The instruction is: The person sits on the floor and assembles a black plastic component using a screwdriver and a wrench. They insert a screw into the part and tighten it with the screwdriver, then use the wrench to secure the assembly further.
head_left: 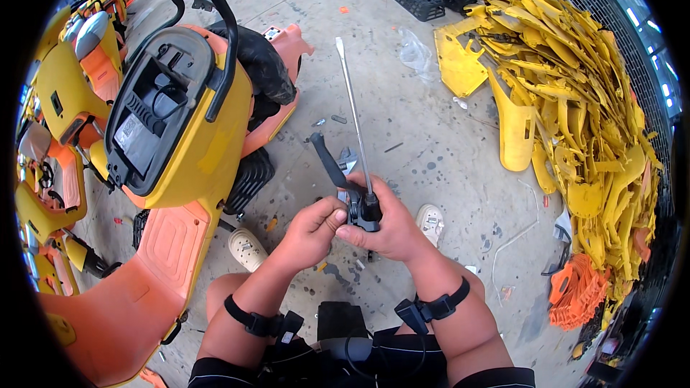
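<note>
My right hand (381,226) is wrapped round the dark handle of a long flat-blade screwdriver (352,100), whose steel shaft points away from me. The same grip takes in the body of a black brake lever (330,162), with the lever arm sticking out forward and left. Close against it, my left hand (316,226) is closed, thumb and fingers pinched at the lever's mount; what lies between the fingertips is hidden. Just beyond the left fingers shows the silver head of an adjustable wrench (348,158); I cannot tell if it is held or lies on the floor.
A yellow and orange scooter body (205,136) with a black rail stands at left, more scooters (72,93) behind it. At right rises a heap of yellow panels (575,100), with stacked orange parts (577,291) below. Black crates (420,1) and a clear plastic bag (417,54) lie farther off.
</note>
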Motion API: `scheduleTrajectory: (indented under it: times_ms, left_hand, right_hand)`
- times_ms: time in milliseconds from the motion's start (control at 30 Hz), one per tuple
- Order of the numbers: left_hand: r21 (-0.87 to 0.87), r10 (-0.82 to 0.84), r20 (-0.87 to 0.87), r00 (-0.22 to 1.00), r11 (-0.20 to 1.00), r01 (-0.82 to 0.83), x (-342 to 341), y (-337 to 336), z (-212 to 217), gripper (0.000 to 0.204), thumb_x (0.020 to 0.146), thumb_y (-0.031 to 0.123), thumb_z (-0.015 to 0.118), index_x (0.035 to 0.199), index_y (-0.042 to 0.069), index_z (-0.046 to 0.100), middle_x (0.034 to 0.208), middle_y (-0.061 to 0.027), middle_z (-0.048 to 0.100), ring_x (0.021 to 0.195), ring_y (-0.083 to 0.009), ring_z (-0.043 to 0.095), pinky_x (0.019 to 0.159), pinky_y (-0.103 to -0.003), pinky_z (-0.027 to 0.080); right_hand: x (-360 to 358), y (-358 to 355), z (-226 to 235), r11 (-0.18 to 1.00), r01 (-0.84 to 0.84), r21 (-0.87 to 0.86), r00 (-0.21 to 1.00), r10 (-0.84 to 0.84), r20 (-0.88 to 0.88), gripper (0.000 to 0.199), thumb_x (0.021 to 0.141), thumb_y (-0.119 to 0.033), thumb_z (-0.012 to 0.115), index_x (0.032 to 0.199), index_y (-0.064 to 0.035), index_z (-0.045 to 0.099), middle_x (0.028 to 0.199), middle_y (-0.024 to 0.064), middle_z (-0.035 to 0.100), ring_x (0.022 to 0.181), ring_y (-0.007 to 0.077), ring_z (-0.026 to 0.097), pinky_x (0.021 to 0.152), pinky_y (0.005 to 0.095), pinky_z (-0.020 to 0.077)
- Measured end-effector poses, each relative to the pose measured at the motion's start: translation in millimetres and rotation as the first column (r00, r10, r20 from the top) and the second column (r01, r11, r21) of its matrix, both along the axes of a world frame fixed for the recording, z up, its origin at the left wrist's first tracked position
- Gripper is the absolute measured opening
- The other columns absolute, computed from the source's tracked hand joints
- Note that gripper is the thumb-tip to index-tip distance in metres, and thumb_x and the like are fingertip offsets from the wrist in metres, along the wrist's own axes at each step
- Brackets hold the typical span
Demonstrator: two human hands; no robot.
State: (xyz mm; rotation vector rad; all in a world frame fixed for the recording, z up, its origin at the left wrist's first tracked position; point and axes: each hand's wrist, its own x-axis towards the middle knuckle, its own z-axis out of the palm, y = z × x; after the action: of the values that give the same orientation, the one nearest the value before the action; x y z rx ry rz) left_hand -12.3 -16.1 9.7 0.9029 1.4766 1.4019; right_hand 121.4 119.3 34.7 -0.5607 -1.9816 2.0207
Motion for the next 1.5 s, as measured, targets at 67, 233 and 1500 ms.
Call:
scheduleTrajectory:
  times_ms: [67,233,1500]
  left_hand:
    - [-0.017,0.015,0.131,0.991,1.000,-0.013,2,2,3,0.020,0.104,0.020,0.051,0.097,0.003,0.059,0.085,-0.0023,0.057,0.079,-0.0109,0.053,0.072,-0.028,0.047]
    - [-0.115,0.068,0.521,0.851,0.993,-0.008,3,6,12,0.026,0.106,0.026,0.048,0.098,0.004,0.060,0.082,-0.0009,0.057,0.074,-0.0088,0.053,0.067,-0.026,0.046]
    - [-0.084,-0.053,0.685,0.726,0.985,0.152,10,-24,22,0.033,0.106,0.034,0.046,0.085,0.009,0.051,0.066,0.0026,0.042,0.059,-0.0086,0.041,0.057,-0.025,0.035]
  right_hand:
    - [0,-1,1,0.997,0.004,-0.081,1.000,-0.005,-0.008,0.083,0.078,-0.018,0.086,0.144,-0.0024,0.038,0.132,0.0116,0.055,0.118,0.0165,0.056,0.103,0.0333,0.0451]
    - [0,0,8,0.970,0.007,-0.242,0.998,-0.023,-0.065,0.076,0.080,-0.009,0.082,0.143,-0.0013,0.039,0.131,0.0111,0.055,0.117,0.0163,0.056,0.100,0.0335,0.0483]
    - [5,-11,9,0.976,-0.132,-0.175,0.991,0.125,-0.049,0.079,0.075,-0.025,0.086,0.139,-0.0027,0.047,0.125,0.0088,0.058,0.118,0.0177,0.056,0.102,0.0319,0.0446]
